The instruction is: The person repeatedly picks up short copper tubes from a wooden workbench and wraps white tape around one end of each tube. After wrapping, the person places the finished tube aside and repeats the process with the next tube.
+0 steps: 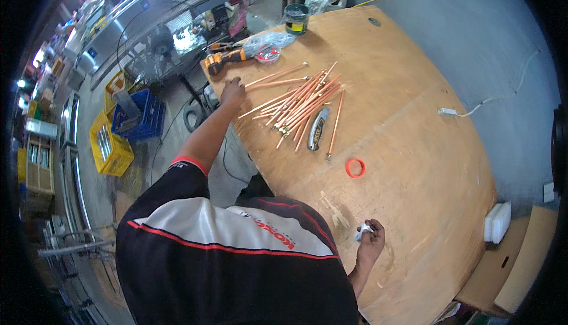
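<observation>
My left hand (234, 92) reaches to the table's far left edge, its fingers closed around the near ends of two copper tubes (277, 81). Its fingertips are partly hidden. To the right of that hand lies a loose pile of thin copper tubes (305, 106), several with brass-coloured nuts on their ends. Close to the front of the table, my right hand (371, 239) pinches a small white object (362, 231), too small and covered to make out. A utility knife (318, 129) rests against the pile. An orange-red ring (355, 168) lies flat between the pile and my right hand.
An orange-and-black power tool (225, 58), a clear plastic bag (269, 42) and a dark green tub (296, 19) stand along the wooden table's (414, 165) far edge. Left on the floor are yellow (112, 150) and blue crates (142, 115) and a fan (161, 44). Cardboard (500, 260) leans at right.
</observation>
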Tool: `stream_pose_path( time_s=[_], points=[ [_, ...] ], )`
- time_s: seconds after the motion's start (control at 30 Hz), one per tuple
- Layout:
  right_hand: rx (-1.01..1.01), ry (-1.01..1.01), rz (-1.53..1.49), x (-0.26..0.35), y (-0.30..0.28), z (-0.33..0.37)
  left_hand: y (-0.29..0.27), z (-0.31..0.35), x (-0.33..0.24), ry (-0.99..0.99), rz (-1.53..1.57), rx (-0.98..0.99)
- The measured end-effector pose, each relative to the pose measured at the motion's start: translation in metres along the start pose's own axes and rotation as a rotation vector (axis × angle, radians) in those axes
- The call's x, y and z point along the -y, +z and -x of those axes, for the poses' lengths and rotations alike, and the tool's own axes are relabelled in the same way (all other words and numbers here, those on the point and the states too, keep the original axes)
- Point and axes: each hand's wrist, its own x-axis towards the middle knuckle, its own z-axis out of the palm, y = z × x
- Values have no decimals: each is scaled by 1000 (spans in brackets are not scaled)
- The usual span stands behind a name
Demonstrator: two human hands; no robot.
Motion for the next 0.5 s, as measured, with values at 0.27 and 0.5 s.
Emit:
stream_pose_path(
  time_s=[0.27,0.5],
  points=[
    [-90,33,56,-13,-5,22,-56,47,-52,220,166,456],
    [1,65,52,11,14,13,-75,55,-30,281,119,382]
  ],
)
